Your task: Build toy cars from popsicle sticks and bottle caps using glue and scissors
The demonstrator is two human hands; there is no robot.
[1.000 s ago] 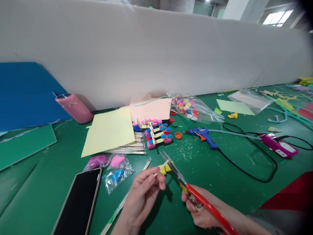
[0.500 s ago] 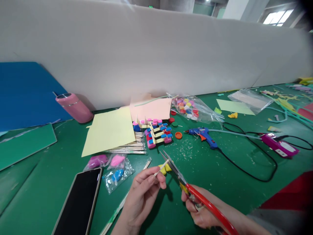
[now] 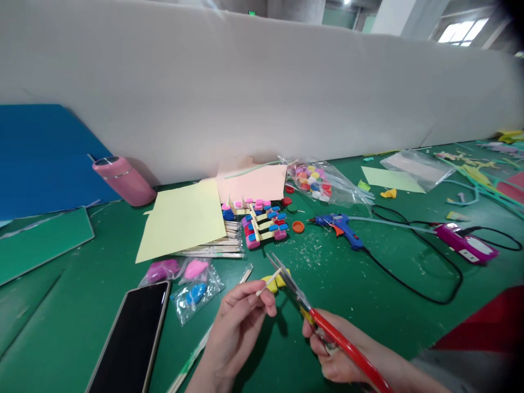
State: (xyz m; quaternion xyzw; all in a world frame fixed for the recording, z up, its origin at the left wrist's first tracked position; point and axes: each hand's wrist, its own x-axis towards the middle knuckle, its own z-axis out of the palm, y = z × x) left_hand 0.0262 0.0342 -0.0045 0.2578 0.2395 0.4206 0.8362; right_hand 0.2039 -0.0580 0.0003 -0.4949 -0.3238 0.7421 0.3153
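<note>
Between the thumb and fingers of my left hand (image 3: pixel 241 322) is a short thin wooden stick (image 3: pixel 268 282), its far end pointing up and right. My right hand (image 3: pixel 344 346) is closed round red-handled scissors (image 3: pixel 301 297), whose slightly parted blades meet the stick's far tip. Whether the blades have bitten into it I cannot tell. Behind the stick, yellow pieces (image 3: pixel 282 279) lie on the green table. Just beyond stands a small model of wooden sticks with blue, pink and red parts (image 3: pixel 265 225).
A blue glue gun (image 3: pixel 339 228) with a black cable lies right of the model. To the left are a phone (image 3: pixel 130 338), small clay bags (image 3: pixel 197 293), yellow paper (image 3: pixel 184 218) and a pink bottle (image 3: pixel 125 181). A bag of coloured caps (image 3: pixel 315 180) sits at the back.
Almost nothing differs. The view has shifted very slightly; both hands, the stick and the scissors keep nearly the same positions.
</note>
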